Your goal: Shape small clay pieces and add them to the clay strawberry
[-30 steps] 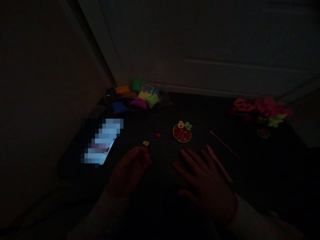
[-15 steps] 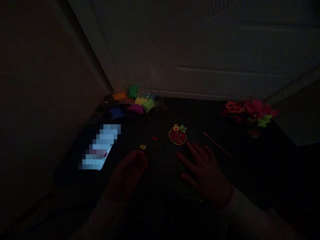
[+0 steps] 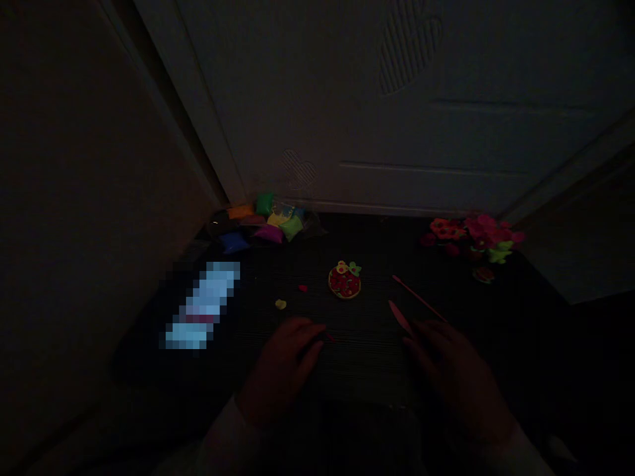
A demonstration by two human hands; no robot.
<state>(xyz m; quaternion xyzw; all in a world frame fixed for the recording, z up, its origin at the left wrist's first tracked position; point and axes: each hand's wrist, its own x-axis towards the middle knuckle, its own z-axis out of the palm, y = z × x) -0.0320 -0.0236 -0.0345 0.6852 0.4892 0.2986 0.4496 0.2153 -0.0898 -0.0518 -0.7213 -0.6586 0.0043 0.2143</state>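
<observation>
The scene is very dark. My left hand [image 3: 288, 360] lies low on the dark ribbed mat [image 3: 367, 344] with its fingers stretched forward; a tiny red bit [image 3: 330, 338] sits at the fingertips. My right hand [image 3: 454, 367] rests to the right, fingers curled down over the near end of a flat pink tool [image 3: 398, 315], whose tip pokes out beyond them. A thin pink stick [image 3: 417, 297] lies just behind. Ahead of both hands sits a small round red and yellow clay piece [image 3: 344, 280].
A yellow clay bit [image 3: 280, 304] and a red bit [image 3: 302, 288] lie left of centre. Several coloured clay packets [image 3: 262, 221] are heaped at the back left by a door. Pink and red clay flowers [image 3: 471, 238] stand back right. A lit, blurred screen [image 3: 201, 304] lies on the left.
My right hand has shifted right, off the mat's middle and onto the flat pink tool. My left hand has slid right and forward. The view has tilted upward.
</observation>
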